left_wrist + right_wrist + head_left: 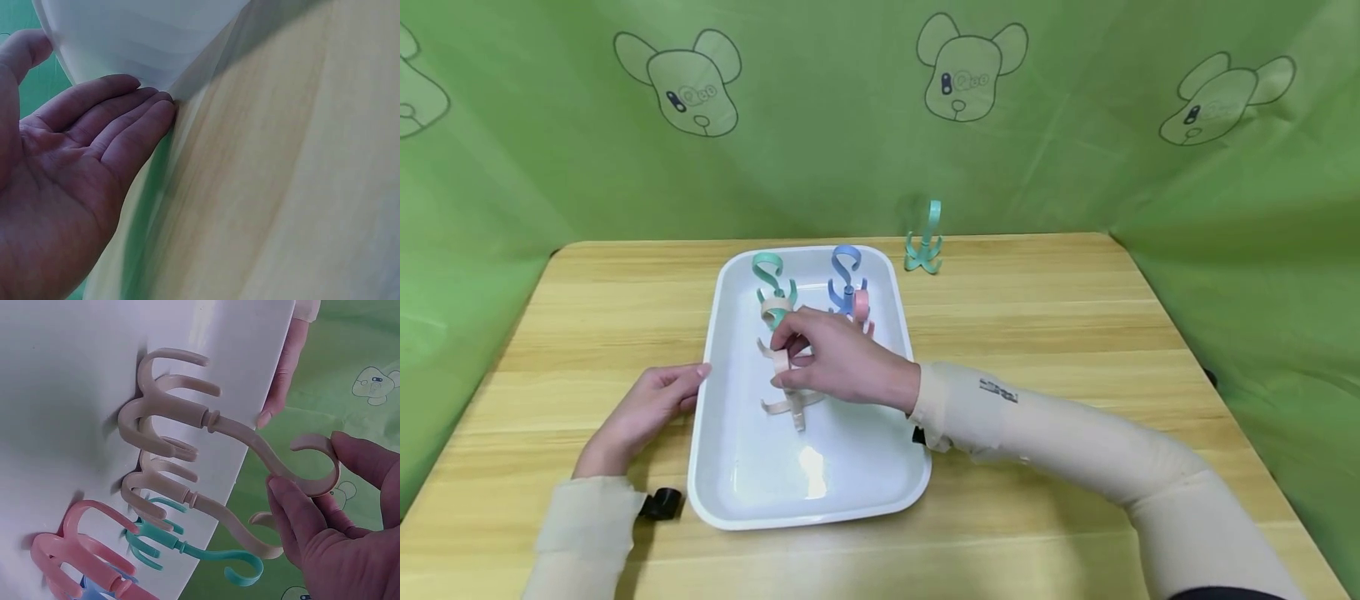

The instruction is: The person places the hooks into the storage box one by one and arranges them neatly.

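In the right wrist view, my right hand (pixel 350 519) pinches the curved top of a beige claw hook hanger (pixel 178 409) between thumb and fingers. The hanger stands prongs-down on the floor of a white tray (pixel 752 500). A second beige claw hook hanger (pixel 165 487) stands just behind it. Farther back in the tray are a green hanger (pixel 767 265), a blue hanger (pixel 847 257) and a pink hanger (pixel 90 550), partly hidden by my right hand in the head view. My left hand (pixel 651 408) touches the tray's left side, fingers nearly straight against the outer wall, thumb at the rim.
A teal claw hook hanger (pixel 925 250) stands outside the tray near the table's back edge. The wooden table (pixel 1037 292) is bounded by a green curtain (pixel 835 167) with bear drawings at the back and sides.
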